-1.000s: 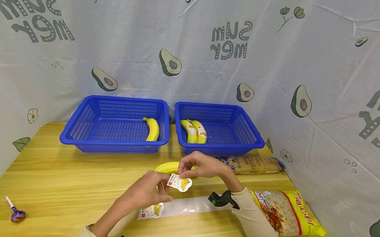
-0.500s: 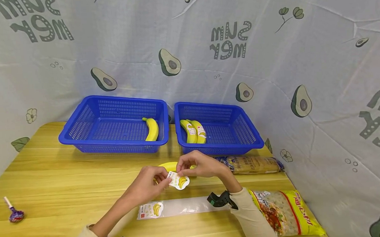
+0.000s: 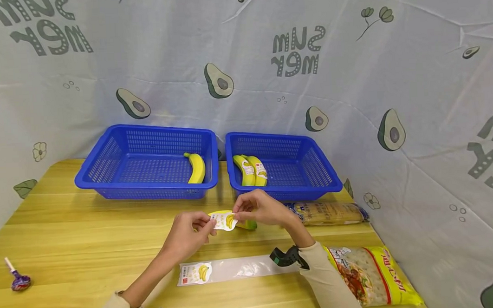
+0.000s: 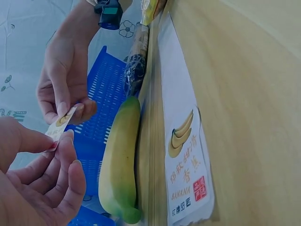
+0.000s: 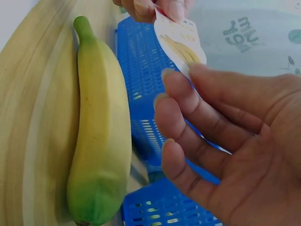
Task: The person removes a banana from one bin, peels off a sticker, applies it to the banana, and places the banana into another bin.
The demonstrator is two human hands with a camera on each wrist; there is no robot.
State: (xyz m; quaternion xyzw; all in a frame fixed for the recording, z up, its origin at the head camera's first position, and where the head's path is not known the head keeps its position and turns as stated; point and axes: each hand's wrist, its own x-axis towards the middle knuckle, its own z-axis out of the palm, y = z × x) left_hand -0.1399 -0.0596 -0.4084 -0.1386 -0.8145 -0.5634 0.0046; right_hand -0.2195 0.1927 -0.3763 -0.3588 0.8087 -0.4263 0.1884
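Observation:
A white sticker [image 3: 223, 221] printed with bananas is stretched between both hands. My left hand [image 3: 189, 235] pinches its left end between thumb and finger. At the other end, the thumb and finger of my right hand [image 3: 263, 210] pinch it. Beneath the sticker a yellow banana [image 5: 101, 127] with green tips lies on the table, partly hidden by the sticker and hands in the head view. Nearer me lies a backing strip [image 3: 236, 268] with another banana sticker [image 4: 183, 165] at its left end.
Two blue baskets stand at the back; the left basket [image 3: 147, 183] holds one banana [image 3: 196, 168], the right basket [image 3: 311, 193] two labelled bananas [image 3: 250, 170]. Packaged noodles [image 3: 331, 213] and a yellow food bag [image 3: 372, 275] lie right, a lollipop [image 3: 20, 281] left.
The left hand has come to pinch the sticker's free end. Both hands have raised it away from me over the banana, turning it nearly level.

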